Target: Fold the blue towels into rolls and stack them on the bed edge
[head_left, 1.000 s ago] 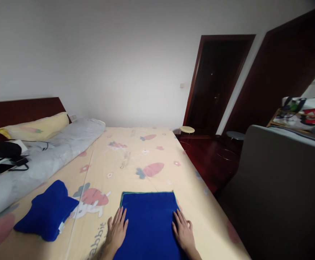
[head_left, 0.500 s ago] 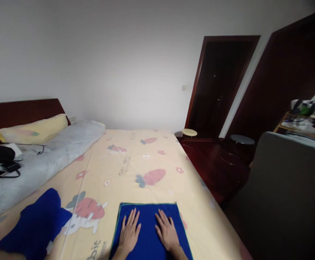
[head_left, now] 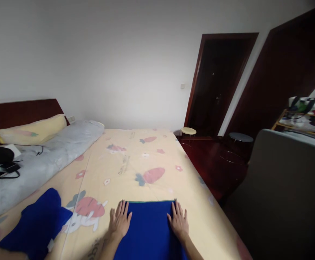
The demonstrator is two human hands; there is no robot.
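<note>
A blue cloth (head_left: 150,227) with a green-stitched far edge lies flat on the bed in front of me. My left hand (head_left: 121,221) rests at its far left corner, fingers stretched out and pointing away. At the far right corner lies my right hand (head_left: 179,220), also flat with fingers apart. Neither hand grips the cloth. A second blue cloth (head_left: 37,224), crumpled and with a small white tag, sits on the bed to the left.
The bed (head_left: 125,155) has a yellow carrot-print sheet. Left are a grey quilt (head_left: 73,144), a yellow pillow (head_left: 35,128) and black devices with cables. Two stools, a yellow one (head_left: 188,131) and a grey one (head_left: 241,137), stand right, beyond a dark panel (head_left: 287,195).
Both hands have moved apart, from the middle of the blue cloth outward to its far left and right corners. The crumpled cloth has stayed in place.
</note>
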